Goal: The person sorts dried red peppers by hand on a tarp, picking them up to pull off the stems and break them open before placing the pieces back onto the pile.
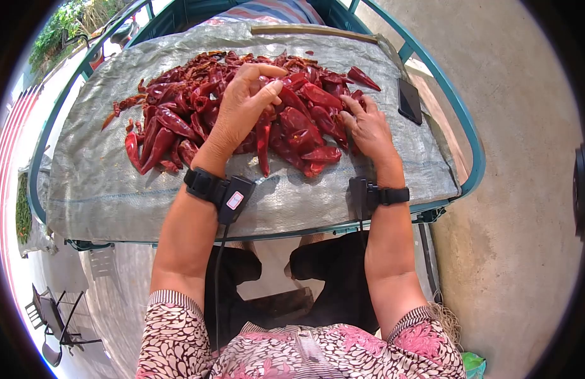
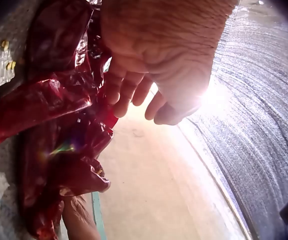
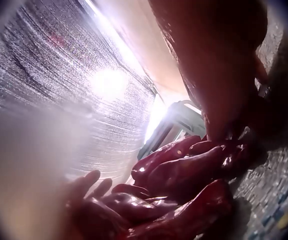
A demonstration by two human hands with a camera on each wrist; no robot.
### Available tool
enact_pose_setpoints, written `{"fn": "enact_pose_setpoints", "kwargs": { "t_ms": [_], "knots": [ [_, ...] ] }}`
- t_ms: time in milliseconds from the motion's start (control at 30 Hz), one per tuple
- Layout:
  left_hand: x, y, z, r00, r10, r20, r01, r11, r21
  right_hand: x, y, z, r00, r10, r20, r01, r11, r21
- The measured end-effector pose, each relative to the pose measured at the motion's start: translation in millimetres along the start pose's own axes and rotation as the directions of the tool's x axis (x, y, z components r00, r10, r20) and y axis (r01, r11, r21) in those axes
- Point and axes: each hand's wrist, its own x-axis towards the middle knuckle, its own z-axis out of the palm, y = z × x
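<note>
A heap of dried red chili peppers (image 1: 298,129) lies on a grey woven sheet (image 1: 115,189). My left hand (image 1: 238,110) is over the middle of the heap, its fingers loosely bent. In the left wrist view that hand (image 2: 159,55) has nothing between its fingers, and glossy peppers (image 2: 44,105) lie beside it. At the heap's right edge, my right hand (image 1: 373,129) touches the peppers with its fingers spread. The right wrist view shows its dark, shaded fingers (image 3: 219,110) reaching down onto several peppers (image 3: 179,170).
A black phone (image 1: 409,101) lies on the sheet to the right. Along the far edge runs a wooden stick (image 1: 314,31). A teal metal rail (image 1: 466,139) surrounds the cart bed. Loose seeds dot the sheet. A dark chair (image 1: 55,319) stands at lower left.
</note>
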Motion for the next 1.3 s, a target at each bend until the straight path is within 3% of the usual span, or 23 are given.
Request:
{"fn": "enact_pose_setpoints", "kwargs": {
  "t_ms": [33,133,233,333,467,600,700,933,1033,1133,1167,1267,1300],
  "knots": [
    [0,0,0,1.000,0.000,-0.002,0.000,1.000,-0.007,0,0,2,0.999,-0.022,-0.037,0.021,0.999,-0.033],
    [0,-2,0,1.000,0.001,-0.009,-0.002,0.999,-0.040,10,14,5,0.994,0.082,-0.070,-0.070,0.985,0.156],
    [0,-2,0,1.000,0.027,-0.016,-0.028,0.997,-0.070,9,18,0,0.934,0.350,-0.071,-0.323,0.913,0.249],
    [-1,2,-2,1.000,0.016,0.001,-0.016,1.000,-0.014,7,5,-6,0.856,0.330,-0.397,-0.129,0.881,0.455],
    [0,-3,2,0.998,0.067,0.010,-0.067,0.997,-0.044,0,-41,-36,0.926,0.242,-0.290,0.139,0.495,0.858],
    [-4,15,6,0.998,0.030,0.056,-0.028,0.999,-0.033,-11,-83,-56,0.994,-0.018,-0.106,0.107,0.318,0.942],
    [-1,8,-1,0.983,-0.050,0.176,0.073,0.989,-0.127,-11,-93,-59,0.997,-0.068,-0.030,0.051,0.346,0.937],
    [-3,15,1,0.987,-0.027,0.161,0.050,0.988,-0.143,-11,-91,-54,0.996,-0.088,-0.005,0.041,0.404,0.914],
    [1,9,-3,0.979,-0.077,0.187,0.097,0.990,-0.104,-11,-82,-51,0.999,-0.035,-0.001,0.017,0.458,0.889],
    [0,11,-1,0.987,-0.056,0.153,0.073,0.992,-0.107,-10,-71,-51,0.994,0.082,-0.077,0.036,0.418,0.908],
    [-1,11,0,0.989,-0.060,0.137,0.075,0.992,-0.103,-8,-66,-50,0.980,0.140,-0.139,0.061,0.454,0.889],
    [-2,11,0,0.989,-0.067,0.130,0.075,0.995,-0.064,-4,-45,-44,0.916,0.218,-0.337,0.086,0.714,0.695],
    [-2,11,-1,0.989,-0.067,0.132,0.074,0.996,-0.046,-4,-39,-41,0.896,0.287,-0.338,-0.018,0.785,0.619]
  ]
}}
